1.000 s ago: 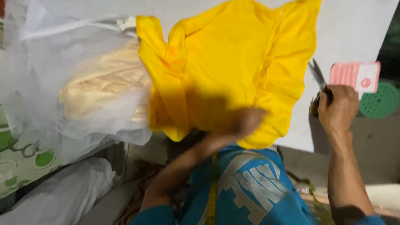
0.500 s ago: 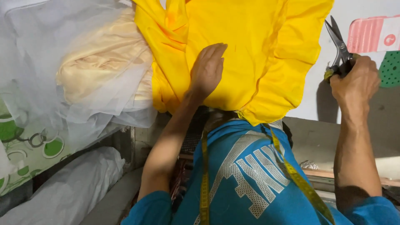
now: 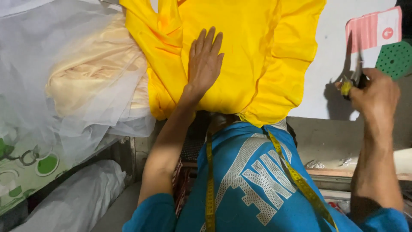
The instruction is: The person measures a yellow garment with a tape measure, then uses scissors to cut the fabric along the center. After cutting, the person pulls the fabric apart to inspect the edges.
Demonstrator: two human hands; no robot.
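Yellow folded cloth (image 3: 240, 51): I'm pressing it, left hand (image 3: 205, 62) fingers spread flat; right hand (image 3: 375, 96) gripping yellow-handled scissors (image 3: 352, 79), risking snagging.

yellow cloth (image 3: 244, 51): smooth, matt | sheer white fabric (image 3: 64, 56): gauzy | scissors (image 3: 354, 79): metal blades | tape measure (image 3: 296, 176): yellow, pliant

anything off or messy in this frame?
Nothing damaged or spilled. The yellow fabric lies bunched, with folds along its left side and a lower edge hanging over the table front. The left hand presses flat on it; the right hand grips scissors off to the side.
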